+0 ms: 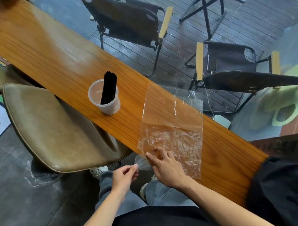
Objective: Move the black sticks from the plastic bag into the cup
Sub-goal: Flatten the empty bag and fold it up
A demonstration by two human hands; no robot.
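Pinching plastic bag (173, 126), apparently: left hand (124, 176).

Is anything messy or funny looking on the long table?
Nothing spilled. The bundle of black sticks leans inside the clear plastic cup. The only untidy thing is the crumpled, see-through plastic bag: it lies flat, its corner hanging off the orange wooden table, pinched by the left hand.

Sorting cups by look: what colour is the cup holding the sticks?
Translucent whitish cup, seen in the head view.
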